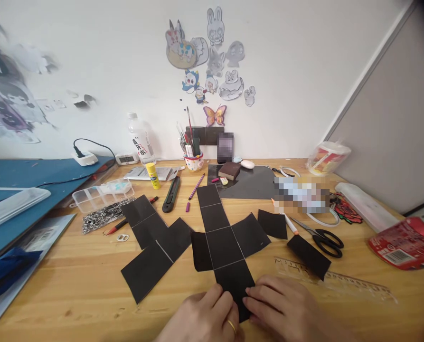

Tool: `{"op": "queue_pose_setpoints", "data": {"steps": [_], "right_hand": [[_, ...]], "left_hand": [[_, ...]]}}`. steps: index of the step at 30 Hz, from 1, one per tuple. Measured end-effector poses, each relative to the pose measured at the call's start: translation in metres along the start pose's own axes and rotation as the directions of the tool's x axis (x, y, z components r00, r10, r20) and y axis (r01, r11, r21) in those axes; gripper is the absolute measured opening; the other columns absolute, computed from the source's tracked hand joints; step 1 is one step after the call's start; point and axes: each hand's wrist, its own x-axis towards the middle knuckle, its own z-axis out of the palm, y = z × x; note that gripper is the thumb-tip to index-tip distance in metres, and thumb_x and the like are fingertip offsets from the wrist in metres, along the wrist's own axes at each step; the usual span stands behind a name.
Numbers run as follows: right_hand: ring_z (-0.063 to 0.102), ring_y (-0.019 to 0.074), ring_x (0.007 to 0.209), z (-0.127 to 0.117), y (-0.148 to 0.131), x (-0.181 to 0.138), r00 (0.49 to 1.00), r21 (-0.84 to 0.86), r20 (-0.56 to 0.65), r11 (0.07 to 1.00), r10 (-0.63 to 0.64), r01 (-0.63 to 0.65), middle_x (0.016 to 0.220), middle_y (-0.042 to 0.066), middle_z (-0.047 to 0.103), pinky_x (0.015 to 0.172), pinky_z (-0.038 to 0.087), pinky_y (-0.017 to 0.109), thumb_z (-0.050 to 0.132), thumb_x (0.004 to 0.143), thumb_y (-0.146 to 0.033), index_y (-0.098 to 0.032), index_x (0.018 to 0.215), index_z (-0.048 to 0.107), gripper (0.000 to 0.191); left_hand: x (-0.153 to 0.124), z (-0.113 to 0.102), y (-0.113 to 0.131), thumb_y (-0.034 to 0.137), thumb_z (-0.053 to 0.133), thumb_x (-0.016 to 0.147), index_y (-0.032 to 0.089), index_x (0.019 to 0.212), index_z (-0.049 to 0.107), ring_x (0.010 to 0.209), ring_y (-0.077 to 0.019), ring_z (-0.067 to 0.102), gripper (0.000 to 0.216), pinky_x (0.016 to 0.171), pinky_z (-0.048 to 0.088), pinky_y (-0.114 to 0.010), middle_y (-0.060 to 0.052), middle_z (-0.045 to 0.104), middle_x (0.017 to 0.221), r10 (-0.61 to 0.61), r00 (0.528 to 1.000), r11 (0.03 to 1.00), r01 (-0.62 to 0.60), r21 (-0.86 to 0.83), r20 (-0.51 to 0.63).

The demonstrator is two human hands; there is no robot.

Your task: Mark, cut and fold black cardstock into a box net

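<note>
A black cross-shaped paper net with scored fold lines lies flat on the wooden desk. My left hand, a ring on one finger, and my right hand meet at its nearest square, fingertips pinching the bottom edge of the paper. A second black paper net lies to the left. Two loose black squares rest to the right.
A clear ruler and black scissors lie right of the net. A utility knife, glue stick, pens, a parts box, a chain pile, a pen cup and a water bottle sit behind. A red packet lies at the right edge.
</note>
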Motion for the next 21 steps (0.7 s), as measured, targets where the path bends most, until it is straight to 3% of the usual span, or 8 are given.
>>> {"op": "queue_pose_setpoints", "data": {"steps": [3, 8, 12, 15, 18, 21], "right_hand": [[0.061, 0.0131, 0.073, -0.0014, 0.0002, 0.0036, 0.999, -0.061, 0.002, 0.997, -0.053, 0.053, 0.080, 0.000, 0.070, 0.064, 0.050, 0.023, 0.043, 0.089, -0.019, -0.019, 0.090, 0.065, 0.022], [0.063, 0.0128, 0.071, -0.0016, 0.0002, 0.0047, 0.991, -0.131, -0.027, 0.984, -0.129, 0.125, 0.077, 0.000, 0.072, 0.062, 0.052, 0.022, 0.040, 0.089, -0.013, -0.018, 0.087, 0.066, 0.026], [0.065, 0.0151, 0.076, -0.0047, -0.0017, 0.0017, 0.982, -0.210, 0.004, 0.960, -0.190, 0.187, 0.084, 0.002, 0.073, 0.063, 0.053, 0.025, 0.033, 0.089, -0.009, -0.017, 0.091, 0.066, 0.035], [0.066, 0.0153, 0.073, -0.0064, -0.0016, 0.0033, 0.969, -0.254, 0.031, 0.936, -0.246, 0.245, 0.084, 0.004, 0.073, 0.062, 0.052, 0.025, 0.029, 0.088, -0.005, -0.015, 0.094, 0.066, 0.039], [0.065, 0.0144, 0.067, -0.0036, 0.0002, 0.0067, 0.973, -0.218, -0.028, 0.951, -0.229, 0.218, 0.075, 0.003, 0.073, 0.058, 0.052, 0.023, 0.034, 0.089, -0.008, -0.015, 0.090, 0.067, 0.034], [0.065, 0.0145, 0.068, -0.0001, 0.0014, 0.0089, 0.983, -0.143, -0.058, 0.976, -0.175, 0.165, 0.072, 0.002, 0.071, 0.060, 0.052, 0.024, 0.042, 0.090, -0.021, -0.016, 0.088, 0.067, 0.025]], "left_hand": [[0.0035, 0.0021, 0.0002, 0.015, 0.044, 0.083, 0.015, 0.070, 0.055, 0.049, -0.0148, 0.053, 0.018, 0.029, 0.037, -0.023, 0.000, 0.052, 0.057, -0.008, 0.999, 1.000, 0.007, 0.024, 0.047], [0.0014, 0.0083, 0.0002, 0.016, 0.044, 0.082, 0.011, 0.077, 0.059, 0.052, -0.0148, 0.057, 0.017, 0.029, 0.039, -0.022, -0.006, 0.063, 0.070, 0.030, 0.997, 0.995, -0.022, 0.101, -0.075], [0.0010, 0.0076, 0.0016, 0.020, 0.043, 0.084, 0.009, 0.081, 0.060, 0.056, -0.0165, 0.059, 0.021, 0.032, 0.041, -0.023, -0.009, 0.066, 0.074, 0.028, 0.999, 0.994, -0.025, 0.108, -0.028], [0.0013, 0.0061, 0.0015, 0.012, 0.046, 0.080, 0.009, 0.083, 0.059, 0.059, -0.0172, 0.060, 0.014, 0.035, 0.042, -0.023, -0.010, 0.067, 0.076, 0.075, 0.997, 0.983, -0.074, 0.166, -0.001], [0.0002, 0.0059, 0.0000, 0.012, 0.046, 0.081, 0.008, 0.087, 0.058, 0.062, -0.0167, 0.060, 0.014, 0.038, 0.044, -0.023, -0.010, 0.067, 0.081, 0.110, 0.994, 0.974, -0.113, 0.195, 0.025], [-0.0005, 0.0068, -0.0015, 0.014, 0.048, 0.081, 0.012, 0.076, 0.057, 0.058, -0.0165, 0.059, 0.010, 0.034, 0.041, -0.022, -0.007, 0.066, 0.073, 0.091, 0.996, 0.984, -0.091, 0.155, 0.006]]}}
